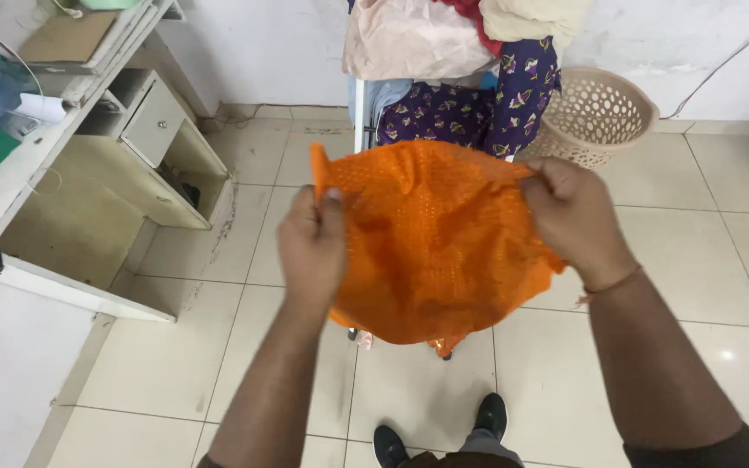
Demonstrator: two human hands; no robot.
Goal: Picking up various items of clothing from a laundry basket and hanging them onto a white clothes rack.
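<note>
Centre of frame: a bright orange, dotted, thin fabric garment [431,247] hangs in the air above the tiled floor [704,286]; the left hand [312,247] pinches its upper left edge, fingers closed; the right hand [572,217] grips its upper right edge, fingers curled shut; a beige perforated plastic basket [598,117] lies at upper right.

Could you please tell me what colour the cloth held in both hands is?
The cloth is bright orange with a fine dotted texture, seen in the head view.

Both hands [312,247] [576,218] gripping orange cloth [435,251], tiled floor [721,260]
</note>
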